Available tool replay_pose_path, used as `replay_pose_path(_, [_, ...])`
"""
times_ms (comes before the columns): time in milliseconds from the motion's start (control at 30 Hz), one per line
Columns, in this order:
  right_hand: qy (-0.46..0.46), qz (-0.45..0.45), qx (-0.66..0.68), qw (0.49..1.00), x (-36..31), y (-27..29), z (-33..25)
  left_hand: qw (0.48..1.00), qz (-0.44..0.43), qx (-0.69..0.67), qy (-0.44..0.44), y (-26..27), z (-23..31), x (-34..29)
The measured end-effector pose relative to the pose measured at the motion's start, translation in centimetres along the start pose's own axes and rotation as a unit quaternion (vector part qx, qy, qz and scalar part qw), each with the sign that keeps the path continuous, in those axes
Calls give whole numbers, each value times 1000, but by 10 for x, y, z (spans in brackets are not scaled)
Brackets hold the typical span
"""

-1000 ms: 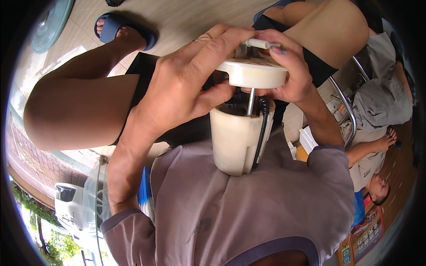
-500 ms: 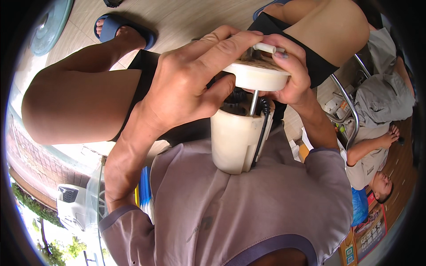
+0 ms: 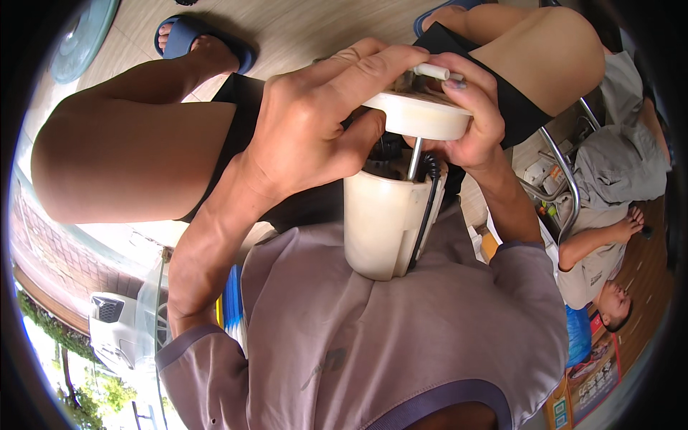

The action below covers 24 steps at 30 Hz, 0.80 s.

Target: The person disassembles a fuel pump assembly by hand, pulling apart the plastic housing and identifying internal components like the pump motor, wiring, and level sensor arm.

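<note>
Both hands are clamped on one cream plastic pump assembly [image 3: 401, 201], centre to upper right of the frame, its base braced against the person's grey shirt [image 3: 401, 337].

Left hand [image 3: 315, 125]: fingers wrapped over the round cream top cap [image 3: 423, 115] from the left side, thumb pressed under the cap rim. Right hand [image 3: 473, 118]: closed on the cap's right edge, fingertips near the short white nozzle [image 3: 433, 71] that sticks out on top.

The cap sits raised above the cream canister body [image 3: 383, 222], not seated on it. The gap shows a metal guide rod [image 3: 413, 159] and a black corrugated hose [image 3: 430, 193] running down the body's right side. Dark inner parts sit at the canister mouth, too shaded to tell.

Progress, as a judgement: cap and body are apart but linked by the rod and hose, so the unit looks mid-way, neither fully closed nor fully separated. No tool in either hand. No loose parts seen lying around.

Around it: the person's bare knees upper left and upper right, blue sandal [image 3: 193, 36] on tiled floor at the top, another person lying at lower right edge, a white car [image 3: 107, 322] lower left.
</note>
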State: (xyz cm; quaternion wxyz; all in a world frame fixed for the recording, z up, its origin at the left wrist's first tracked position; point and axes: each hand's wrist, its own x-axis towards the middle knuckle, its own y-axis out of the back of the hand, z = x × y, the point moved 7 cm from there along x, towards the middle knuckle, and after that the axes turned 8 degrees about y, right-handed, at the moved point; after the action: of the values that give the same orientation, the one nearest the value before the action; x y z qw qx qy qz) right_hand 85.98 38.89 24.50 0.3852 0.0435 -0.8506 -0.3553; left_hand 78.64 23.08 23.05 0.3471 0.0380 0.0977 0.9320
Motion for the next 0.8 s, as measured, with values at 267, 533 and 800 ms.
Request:
replay_pose_path(267, [-50,-75,20,996,2,-3,-3,1000,16,-4,18,-2,-8,-3])
replay_pose_path(533, [-58,-37,48,996,-3,-3,1,998,-10,-23,56,-1,-13,0])
replay_pose_path(800, [-248,-21,168,954,-10,9,13,999,-6,-7,35,2,-4,-10])
